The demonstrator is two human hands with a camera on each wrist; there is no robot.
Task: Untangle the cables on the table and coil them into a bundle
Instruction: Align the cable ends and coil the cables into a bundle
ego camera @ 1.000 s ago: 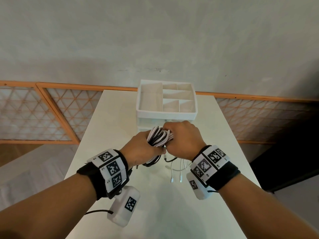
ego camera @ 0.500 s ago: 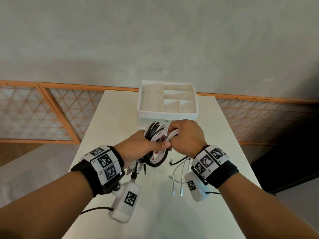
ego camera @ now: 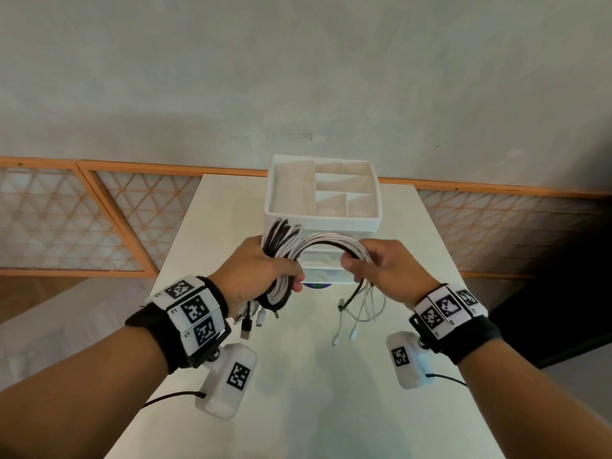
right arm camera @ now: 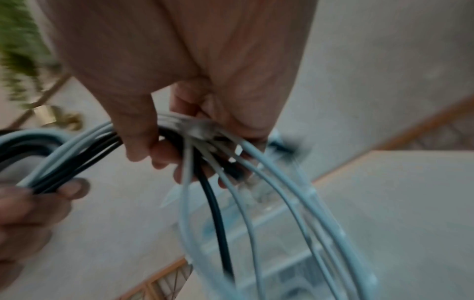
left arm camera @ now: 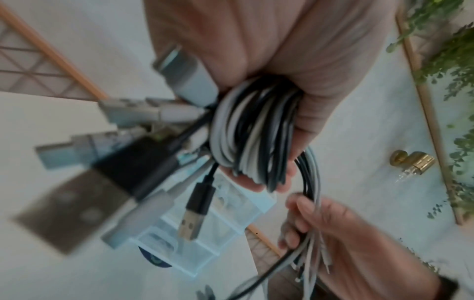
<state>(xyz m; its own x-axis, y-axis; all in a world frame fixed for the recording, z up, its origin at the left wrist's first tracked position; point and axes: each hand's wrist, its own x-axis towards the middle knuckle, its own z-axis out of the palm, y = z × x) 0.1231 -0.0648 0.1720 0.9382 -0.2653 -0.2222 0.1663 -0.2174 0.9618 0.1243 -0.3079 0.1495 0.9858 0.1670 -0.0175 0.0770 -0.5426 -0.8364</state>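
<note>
My left hand (ego camera: 265, 273) grips a coiled bundle of black and white cables (ego camera: 281, 240) (left arm camera: 254, 130) above the white table (ego camera: 298, 392). Several USB plugs (ego camera: 251, 321) (left arm camera: 189, 221) dangle below that fist. A loose span of the same cables (ego camera: 334, 243) arcs to my right hand (ego camera: 377, 266), which pinches the strands (right arm camera: 179, 130) between thumb and fingers. The free ends with small white plugs (ego camera: 344, 336) hang down from the right hand toward the table. In the right wrist view the strands fan out below the fingers (right arm camera: 159, 154).
A white drawer organizer (ego camera: 323, 193) with open top compartments stands at the table's far middle, just behind the hands. A wood lattice panel (ego camera: 73, 220) lines the wall to the left and right. Table edges fall away on both sides.
My hands have drawn apart, the right one pulling a span of cable out to the right. The bundle has risen, and the loose ends now hang below the right hand.
</note>
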